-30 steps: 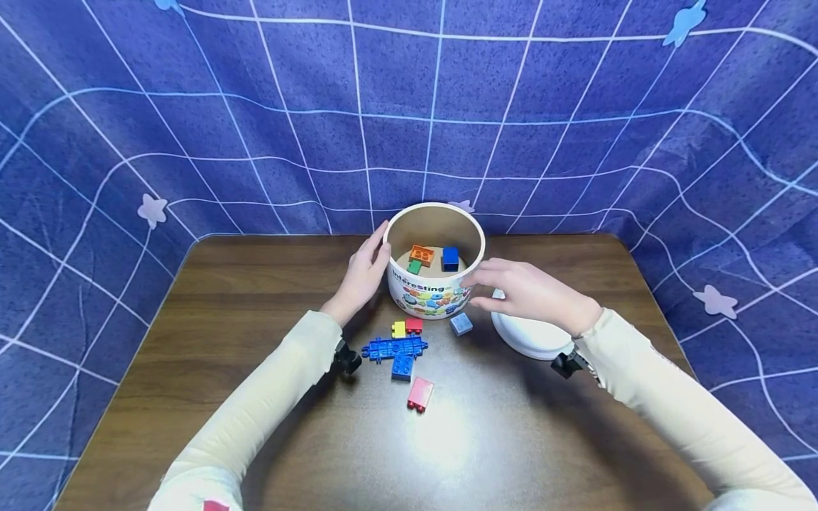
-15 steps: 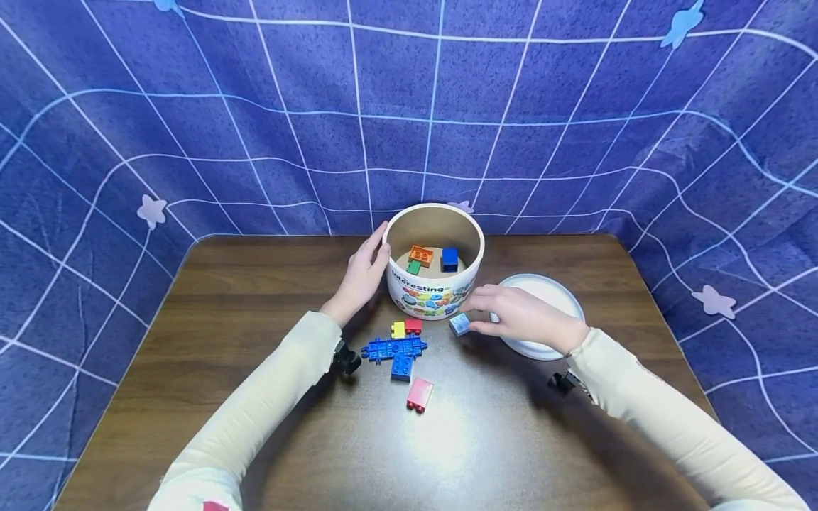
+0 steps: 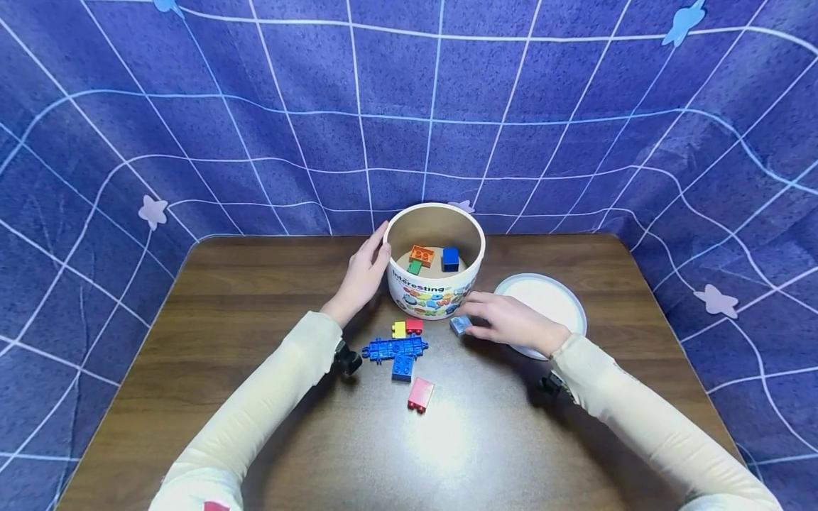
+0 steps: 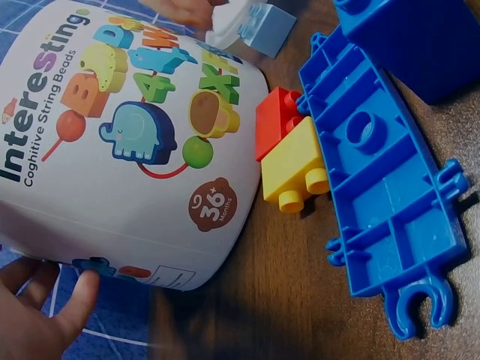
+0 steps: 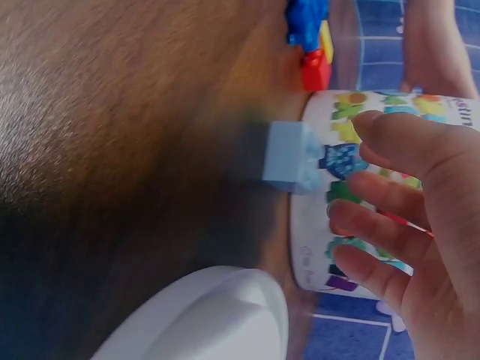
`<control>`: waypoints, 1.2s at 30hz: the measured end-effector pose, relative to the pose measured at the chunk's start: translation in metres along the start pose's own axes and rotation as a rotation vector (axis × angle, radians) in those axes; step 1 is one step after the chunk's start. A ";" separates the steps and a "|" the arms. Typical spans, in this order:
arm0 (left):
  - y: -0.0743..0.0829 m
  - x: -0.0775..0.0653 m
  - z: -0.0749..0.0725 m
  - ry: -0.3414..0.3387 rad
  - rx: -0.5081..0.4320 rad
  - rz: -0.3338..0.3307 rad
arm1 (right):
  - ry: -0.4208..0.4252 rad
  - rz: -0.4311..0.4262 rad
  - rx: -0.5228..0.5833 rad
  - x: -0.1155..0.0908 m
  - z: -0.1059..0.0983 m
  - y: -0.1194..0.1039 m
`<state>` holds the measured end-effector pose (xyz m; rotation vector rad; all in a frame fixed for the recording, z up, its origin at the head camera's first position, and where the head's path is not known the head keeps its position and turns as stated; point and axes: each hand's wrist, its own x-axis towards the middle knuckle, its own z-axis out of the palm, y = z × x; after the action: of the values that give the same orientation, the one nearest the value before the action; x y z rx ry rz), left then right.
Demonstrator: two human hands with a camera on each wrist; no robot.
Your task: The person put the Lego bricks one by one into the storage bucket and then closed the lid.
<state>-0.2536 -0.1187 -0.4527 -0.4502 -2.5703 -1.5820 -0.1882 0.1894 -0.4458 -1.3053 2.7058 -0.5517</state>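
Observation:
A round white tub (image 3: 422, 294) with printed toy pictures stands near the table's back edge, orange, green and blue bricks inside it. Against its left wall rests my left hand (image 3: 356, 285), fingers along the outside; part of them is hidden behind the tub in the left wrist view. My right hand (image 3: 508, 321) is over a light blue brick (image 5: 283, 154) just in front of the tub. In the right wrist view its fingers are spread and bent a little, with a gap between them and the brick.
In front of the tub lie a yellow brick (image 3: 399, 329), a red brick (image 3: 414, 326), a blue toy wagon base (image 3: 395, 348) and a blue brick (image 3: 402, 367). A pink-red brick (image 3: 420, 394) lies nearer. A white round lid (image 3: 552, 301) lies right of the tub.
My right hand has moved down and left from beside the tub's wall to the light blue brick, uncovering more of the lid. The left hand has stayed on the tub.

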 end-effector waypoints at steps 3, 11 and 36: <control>0.000 0.000 0.000 0.000 -0.004 -0.004 | -0.007 0.000 -0.017 0.002 0.006 0.004; 0.002 -0.001 0.000 0.012 0.001 0.000 | -0.016 0.023 -0.062 0.003 0.015 0.012; 0.000 0.000 0.001 0.001 0.002 -0.017 | -0.070 0.045 -0.067 0.004 0.020 0.013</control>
<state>-0.2536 -0.1180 -0.4525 -0.4288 -2.5812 -1.5842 -0.1956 0.1879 -0.4691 -1.2507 2.7115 -0.4061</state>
